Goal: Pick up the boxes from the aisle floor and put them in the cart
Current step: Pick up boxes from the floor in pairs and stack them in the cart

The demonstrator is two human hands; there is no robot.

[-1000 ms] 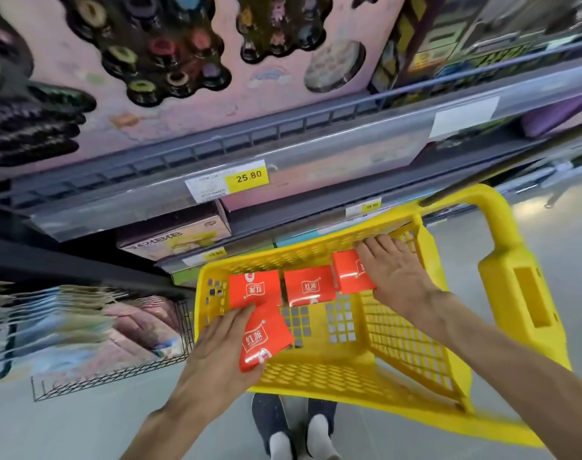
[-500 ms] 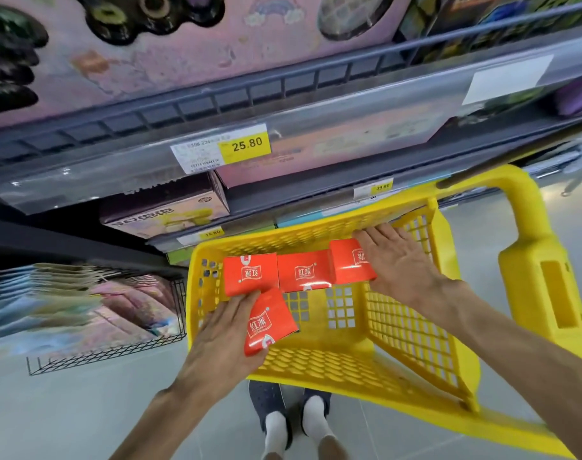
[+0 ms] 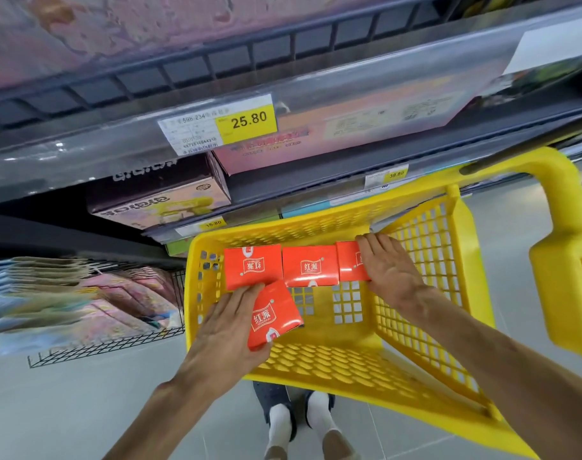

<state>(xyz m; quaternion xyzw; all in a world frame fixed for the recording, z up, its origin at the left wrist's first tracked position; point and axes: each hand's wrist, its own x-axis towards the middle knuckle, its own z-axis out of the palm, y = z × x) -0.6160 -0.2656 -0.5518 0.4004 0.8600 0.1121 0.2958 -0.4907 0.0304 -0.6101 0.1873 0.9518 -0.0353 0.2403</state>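
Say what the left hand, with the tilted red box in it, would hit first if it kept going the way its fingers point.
Probably the leftmost red box in the row: the left hand points its fingers at that box's near edge, almost touching it, though depth is unclear.

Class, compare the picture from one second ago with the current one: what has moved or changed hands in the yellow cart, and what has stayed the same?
Little changed. The left hand carried its tilted red box slightly closer to the row of three boxes, now just beneath it. Nothing was let go or newly taken. The right hand still rests flat on the rightmost box, and the row stays against the far wall of the cart.
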